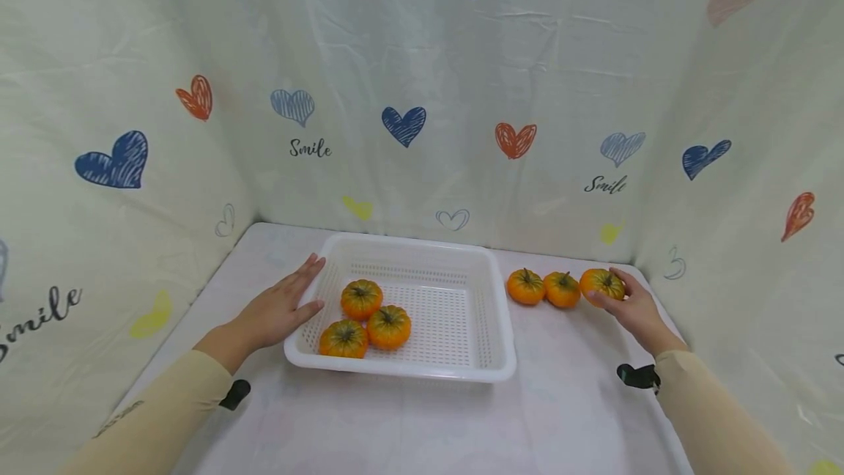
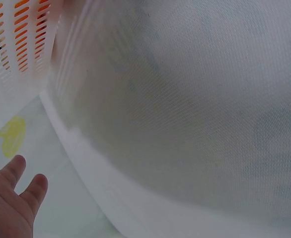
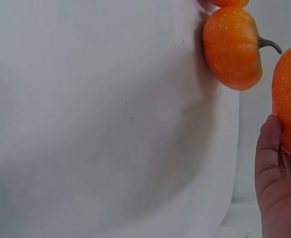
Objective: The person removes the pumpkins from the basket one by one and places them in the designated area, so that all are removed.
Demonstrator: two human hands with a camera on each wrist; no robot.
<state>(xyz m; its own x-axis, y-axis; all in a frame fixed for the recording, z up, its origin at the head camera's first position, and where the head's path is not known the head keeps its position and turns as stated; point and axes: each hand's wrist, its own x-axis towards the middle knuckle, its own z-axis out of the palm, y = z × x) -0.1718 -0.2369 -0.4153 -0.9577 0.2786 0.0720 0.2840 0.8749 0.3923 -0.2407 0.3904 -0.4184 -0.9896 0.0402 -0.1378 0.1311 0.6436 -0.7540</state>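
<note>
My right hand (image 1: 638, 308) grips a small orange pumpkin (image 1: 603, 285) between thumb and fingers at the right of the table. In the right wrist view the held pumpkin (image 3: 290, 101) appears raised off the table. Two more pumpkins, a nearer one (image 1: 563, 289) and one beside the basket (image 1: 525, 286), sit in line to its left. Against the left rim of the white plastic basket (image 1: 504, 328) rests my left hand (image 1: 280, 308), its fingers straight. Three pumpkins (image 1: 388, 328) lie clustered in the basket's left half.
A white cloth covers the table (image 1: 422, 424). Behind it and at both sides hangs a pale curtain (image 1: 455, 57) printed with hearts and "Smile". In the left wrist view, the basket's slotted wall (image 2: 21, 54) shows at upper left.
</note>
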